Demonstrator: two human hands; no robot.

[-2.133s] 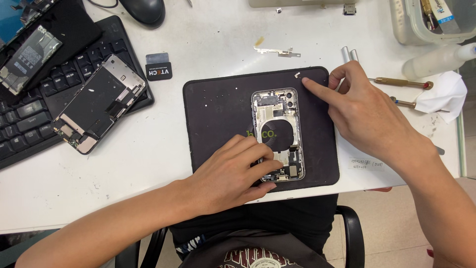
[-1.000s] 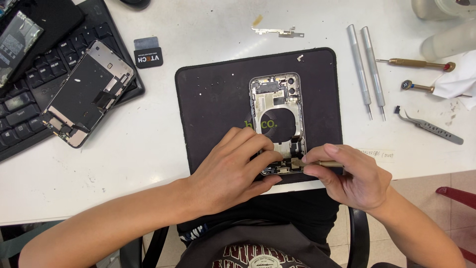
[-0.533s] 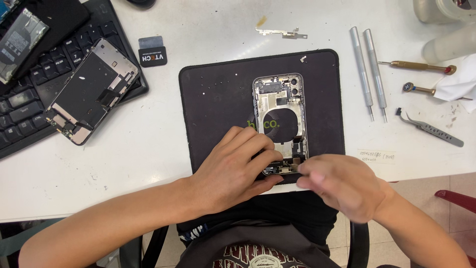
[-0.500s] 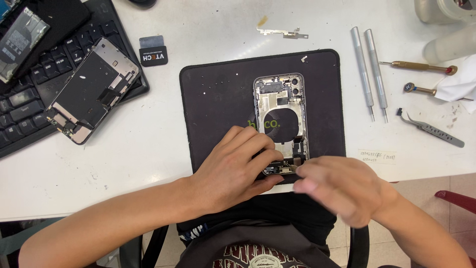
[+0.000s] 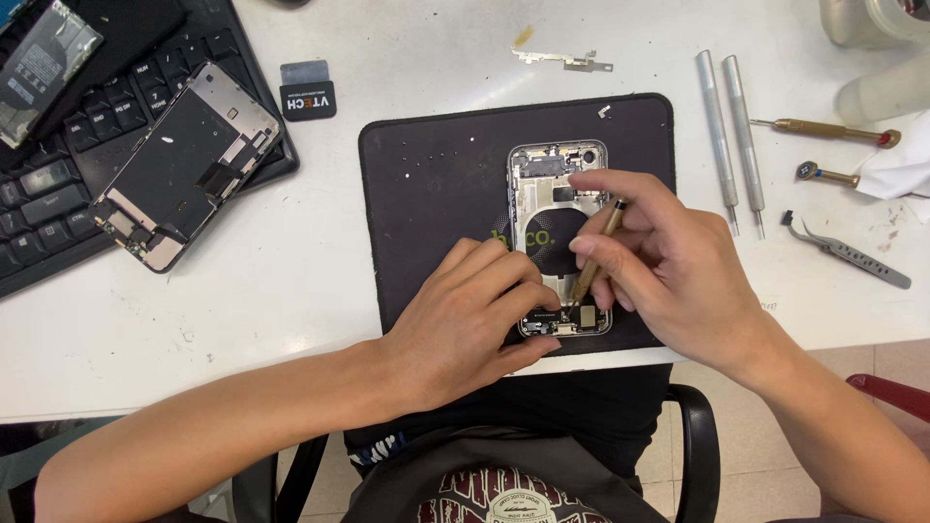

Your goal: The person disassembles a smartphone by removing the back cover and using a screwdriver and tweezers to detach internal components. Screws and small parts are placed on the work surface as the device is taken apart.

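On black rubber mat (image 5: 426, 194): left hand (image 5: 465, 320) pinning opened silver phone chassis (image 5: 560, 194), right hand (image 5: 668, 271) clamped on brass-handled screwdriver (image 5: 596, 254); bottom-edge screw work apparently underway, steady tip seating needed next.

I see a white counter (image 5: 407, 39) carrying a black work mat (image 5: 426, 194) speckled with pale flecks. The opened phone frame (image 5: 542, 179) is silver, with a black round patch at its centre. My right hand (image 5: 668, 271) holds a brass-coloured screwdriver (image 5: 596, 247). Two plain silver drivers (image 5: 731, 131) lie beside a gold-toned one with a red tip (image 5: 823, 129). The keyboard (image 5: 48, 184) is black; the detached screen panel (image 5: 184, 160) is black, edged in silver.
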